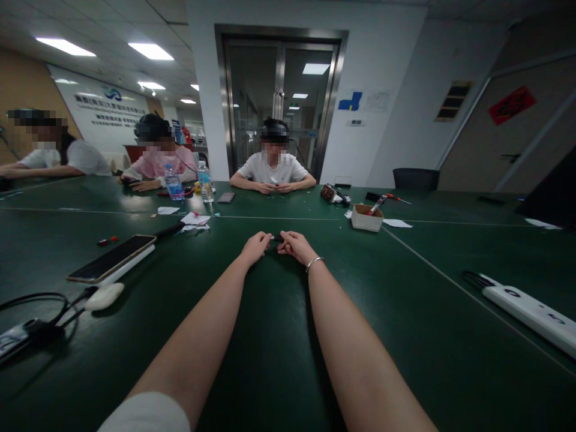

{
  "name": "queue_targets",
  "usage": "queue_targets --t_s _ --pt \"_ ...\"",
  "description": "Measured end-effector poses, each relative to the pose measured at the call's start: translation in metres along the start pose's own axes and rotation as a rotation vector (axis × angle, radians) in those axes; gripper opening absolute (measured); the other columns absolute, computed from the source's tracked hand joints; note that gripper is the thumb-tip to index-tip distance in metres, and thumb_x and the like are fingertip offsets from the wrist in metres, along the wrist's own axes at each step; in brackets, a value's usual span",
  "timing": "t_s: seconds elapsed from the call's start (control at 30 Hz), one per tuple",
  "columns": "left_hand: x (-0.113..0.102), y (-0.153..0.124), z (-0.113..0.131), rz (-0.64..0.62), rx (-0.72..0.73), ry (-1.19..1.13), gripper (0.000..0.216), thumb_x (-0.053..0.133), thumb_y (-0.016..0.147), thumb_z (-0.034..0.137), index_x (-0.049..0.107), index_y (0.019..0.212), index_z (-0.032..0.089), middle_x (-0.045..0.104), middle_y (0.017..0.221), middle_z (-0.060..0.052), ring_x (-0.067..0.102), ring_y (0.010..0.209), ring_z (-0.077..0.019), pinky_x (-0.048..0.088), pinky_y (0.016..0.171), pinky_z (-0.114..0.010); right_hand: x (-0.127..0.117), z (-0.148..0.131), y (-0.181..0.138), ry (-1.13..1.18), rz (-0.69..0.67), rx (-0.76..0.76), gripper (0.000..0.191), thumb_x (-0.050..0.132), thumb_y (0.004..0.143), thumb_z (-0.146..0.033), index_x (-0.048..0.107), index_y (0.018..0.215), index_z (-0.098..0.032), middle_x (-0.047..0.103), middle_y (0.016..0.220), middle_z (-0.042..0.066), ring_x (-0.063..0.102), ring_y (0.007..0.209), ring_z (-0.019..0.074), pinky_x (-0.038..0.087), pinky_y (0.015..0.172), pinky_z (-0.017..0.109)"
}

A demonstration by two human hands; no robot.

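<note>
Both my hands meet over the middle of the green table (270, 336), fingers closed. Between them is a small black object (278, 238) with a pale, metallic-looking end; its kind is too small to tell. The fingertips of my left hand (256, 248) pinch its pale end. On the dark end, the thumb and fingers of my right hand (296, 245) are closed, and a silver bracelet (315, 263) circles that wrist. My fingers cover part of the object.
Left lie a phone (114, 258), a white rounded case (104, 296) and black cables. A small box (366, 218) holding a tube stands beyond my right hand. A power strip (531, 309) lies far right. Bottles (205, 182) stand back left. Several people sit across the table.
</note>
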State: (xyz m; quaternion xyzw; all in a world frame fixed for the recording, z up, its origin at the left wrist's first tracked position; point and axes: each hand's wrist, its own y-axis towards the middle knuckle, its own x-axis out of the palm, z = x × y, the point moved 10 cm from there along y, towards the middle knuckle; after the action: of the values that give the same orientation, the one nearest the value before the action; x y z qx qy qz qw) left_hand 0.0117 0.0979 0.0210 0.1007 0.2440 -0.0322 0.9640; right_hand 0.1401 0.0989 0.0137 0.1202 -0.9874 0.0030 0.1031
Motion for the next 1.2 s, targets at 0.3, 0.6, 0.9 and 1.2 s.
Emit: queue_targets --t_s 0.3,0.6,0.9,1.2 --pt "-0.0002 0.0004 0.0018 0.008 0.004 -0.253 0.026 0.061 0.072 0.034 0.051 0.089 0.018 0.056 0.077 -0.001 0.052 0.063 -0.0094 0.04 0.046 -0.016 0.0005 -0.0021 -0.0026 -0.002 0.015 0.007 0.021 0.058 0.085 -0.03 0.051 0.073 -0.014 0.058 0.047 -0.001 0.044 0.033 0.003 0.057 0.054 0.025" --pt "-0.0034 0.001 -0.0007 0.052 -0.037 -0.262 0.028 0.054 0.077 0.034 0.049 0.101 0.019 0.055 0.071 0.001 0.052 0.058 -0.0085 0.039 0.044 -0.016 0.0038 -0.0031 -0.0032 -0.009 -0.011 -0.003 0.016 0.058 0.084 -0.026 0.054 0.077 -0.013 0.056 0.046 -0.004 0.041 0.032 0.0022 0.057 0.053 0.024" --pt "-0.0017 -0.0013 0.0014 0.026 -0.048 -0.229 0.028 0.049 0.08 0.034 0.052 0.103 0.018 0.054 0.07 0.0 0.048 0.052 -0.0067 0.038 0.044 -0.016 0.0033 -0.0027 -0.0042 -0.006 0.0 0.008 0.01 0.059 0.083 -0.022 0.056 0.079 -0.013 0.054 0.045 -0.004 0.045 0.034 0.0038 0.057 0.053 0.025" --pt "0.0032 -0.0006 0.0001 -0.02 -0.072 -0.213 0.025 0.048 0.08 0.034 0.055 0.098 0.018 0.055 0.073 -0.002 0.051 0.06 -0.0091 0.039 0.046 -0.015 0.0027 -0.0013 -0.0028 -0.01 -0.003 0.018 0.009 0.058 0.083 -0.021 0.056 0.08 -0.013 0.056 0.047 -0.004 0.045 0.034 0.0034 0.057 0.053 0.024"
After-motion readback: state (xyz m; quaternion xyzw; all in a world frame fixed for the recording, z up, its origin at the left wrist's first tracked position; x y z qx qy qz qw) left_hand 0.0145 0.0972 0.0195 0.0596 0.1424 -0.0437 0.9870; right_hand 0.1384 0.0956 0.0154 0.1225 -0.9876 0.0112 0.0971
